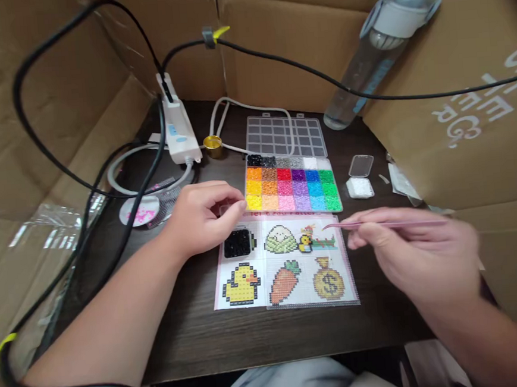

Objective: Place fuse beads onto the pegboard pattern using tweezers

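In the head view, your right hand point(417, 246) grips pink tweezers point(338, 225) between thumb and fingers, their tip hanging over the upper right of the pattern sheet point(348, 285), just beside a small yellow duck point(306, 243); whether a bead sits in the tip is too small to tell. Your left hand point(209, 216) is loosely curled at the near left corner of the bead case point(294, 211), and you cannot tell from here whether it pinches anything. The step in hand looks like fine bead work with the tweezers over the sheet, and the next move seems to call for a steady tip and light pressure. The case lies open on the desk point(229, 339) beyond the sheet, its compartments filled by colour: black, grey and white at the far side, then oranges, reds, purples, blues and greens. On the sheet's upper left, a little tray point(238, 255) holds black beads. To the right, an open small box point(361, 197) holds white ones; at far left, a round white dish point(125, 207) carries scattered pink beads.
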A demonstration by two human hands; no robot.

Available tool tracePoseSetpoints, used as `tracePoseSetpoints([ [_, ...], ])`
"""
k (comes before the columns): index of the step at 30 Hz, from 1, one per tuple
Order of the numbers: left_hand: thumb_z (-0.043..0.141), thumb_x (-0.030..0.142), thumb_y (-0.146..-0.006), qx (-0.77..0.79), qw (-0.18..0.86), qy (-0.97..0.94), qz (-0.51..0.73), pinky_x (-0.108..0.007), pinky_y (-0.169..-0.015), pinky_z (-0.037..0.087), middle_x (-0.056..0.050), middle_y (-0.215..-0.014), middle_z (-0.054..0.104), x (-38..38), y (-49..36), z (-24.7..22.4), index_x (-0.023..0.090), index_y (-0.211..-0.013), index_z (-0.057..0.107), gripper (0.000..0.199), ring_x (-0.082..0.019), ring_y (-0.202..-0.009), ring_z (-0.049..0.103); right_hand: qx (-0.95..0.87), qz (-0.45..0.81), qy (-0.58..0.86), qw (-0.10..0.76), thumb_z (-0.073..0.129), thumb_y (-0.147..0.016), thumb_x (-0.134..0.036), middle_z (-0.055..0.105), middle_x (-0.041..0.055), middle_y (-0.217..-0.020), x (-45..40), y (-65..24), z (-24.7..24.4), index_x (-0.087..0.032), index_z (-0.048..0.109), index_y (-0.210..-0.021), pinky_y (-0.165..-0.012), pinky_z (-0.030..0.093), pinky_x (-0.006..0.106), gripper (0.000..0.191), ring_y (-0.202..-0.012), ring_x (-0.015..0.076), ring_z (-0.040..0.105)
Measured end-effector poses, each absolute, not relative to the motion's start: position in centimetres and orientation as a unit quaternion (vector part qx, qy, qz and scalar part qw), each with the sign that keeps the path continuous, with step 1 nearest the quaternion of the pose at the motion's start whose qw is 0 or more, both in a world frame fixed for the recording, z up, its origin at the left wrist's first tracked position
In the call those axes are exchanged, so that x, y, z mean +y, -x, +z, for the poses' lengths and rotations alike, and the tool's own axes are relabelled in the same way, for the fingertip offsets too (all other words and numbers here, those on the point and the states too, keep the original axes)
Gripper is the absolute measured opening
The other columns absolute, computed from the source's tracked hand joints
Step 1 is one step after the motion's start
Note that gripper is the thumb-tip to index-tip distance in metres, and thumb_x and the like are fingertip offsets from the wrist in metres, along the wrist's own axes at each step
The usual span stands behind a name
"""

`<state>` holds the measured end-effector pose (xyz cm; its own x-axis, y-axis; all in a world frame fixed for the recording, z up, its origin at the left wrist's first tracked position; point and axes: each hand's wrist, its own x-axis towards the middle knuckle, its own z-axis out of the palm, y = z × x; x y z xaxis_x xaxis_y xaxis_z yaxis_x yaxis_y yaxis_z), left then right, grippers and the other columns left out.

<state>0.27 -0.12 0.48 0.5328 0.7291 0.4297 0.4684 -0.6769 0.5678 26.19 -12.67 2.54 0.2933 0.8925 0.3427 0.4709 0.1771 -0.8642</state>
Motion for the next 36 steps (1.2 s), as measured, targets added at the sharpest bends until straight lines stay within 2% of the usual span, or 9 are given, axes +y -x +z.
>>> tracePoseSetpoints([
  [4, 0.06, 0.025, -0.076, 0.355, 0.185, -0.851, 0.341, -0.025, -0.051, 0.04, 0.001, -0.062, 0.063, 0.1, -0.3, 0.3, 0.02, -0.07, 0.067, 0.011, -0.011, -0.053, 0.053, -0.548, 0.267, 0.629, 0.482, 0.067, -0.083, -0.021, 0.074, 0.0016, -0.073, -13.5, -26.8, -0.6, -0.026, 0.076, -0.074, -0.063, 0.061, 0.03, 0.014, -0.071, 0.0199, 0.073],
  [11, 0.062, 0.025, -0.076, 0.349, 0.184, -0.849, 0.35, -0.025, -0.05, 0.042, 0.001, -0.065, 0.066, 0.3, -0.2, 0.1, 0.022, -0.069, 0.067, 0.009, -0.012, -0.055, 0.055, -0.532, 0.314, 0.629, 0.472, 0.068, -0.079, -0.019, 0.072, 0.0001, -0.061, -12.9, -25.7, -1.0, -0.022, 0.077, -0.079, -0.055, 0.061, 0.028, 0.01, -0.056, 0.0173, 0.07],
  [32, 0.06, 0.025, -0.077, 0.373, 0.191, -0.845, 0.333, -0.025, -0.052, 0.041, 0.001, -0.063, 0.063, 0.1, -0.3, 0.2, 0.02, -0.07, 0.067, 0.011, -0.011, -0.055, 0.054, -0.545, 0.309, 0.62, 0.474, 0.067, -0.078, -0.015, 0.076, 0.0026, -0.073, -13.0, -25.8, -1.5, -0.02, 0.075, -0.066, -0.055, 0.06, 0.023, 0.016, -0.061, 0.0163, 0.071],
  [36, 0.059, 0.023, -0.077, 0.376, 0.192, -0.845, 0.328, -0.024, -0.053, 0.041, 0.001, -0.064, 0.063, 0.0, -0.3, 0.2, 0.018, -0.071, 0.067, 0.012, -0.011, -0.056, 0.054, -0.553, 0.304, 0.62, 0.467, 0.067, -0.081, -0.018, 0.075, 0.0021, -0.072, -13.2, -26.3, -1.9, -0.021, 0.077, -0.076, -0.058, 0.059, 0.024, 0.012, -0.063, 0.0162, 0.072],
])
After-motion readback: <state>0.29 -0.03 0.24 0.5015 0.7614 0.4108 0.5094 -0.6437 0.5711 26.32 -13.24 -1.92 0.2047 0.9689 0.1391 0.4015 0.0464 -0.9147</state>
